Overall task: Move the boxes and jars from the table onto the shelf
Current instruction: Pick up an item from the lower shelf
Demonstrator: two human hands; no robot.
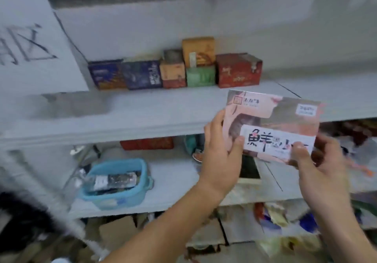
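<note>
White shelf (142,111) behind; 2 hands (222,154) (320,160) grip flat rectangular pink box (285,116).

Left hand (221,152), right hand (320,160): bare; forearms (163,232) bare to frame edge.

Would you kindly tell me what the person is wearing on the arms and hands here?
The left arm and right arm are bare to the frame's edge: no sleeves show. The left hand and right hand wear no gloves. No watch, bracelet or ring shows on the wrists or fingers, though the picture is blurred, so a thin band could escape notice.
</note>
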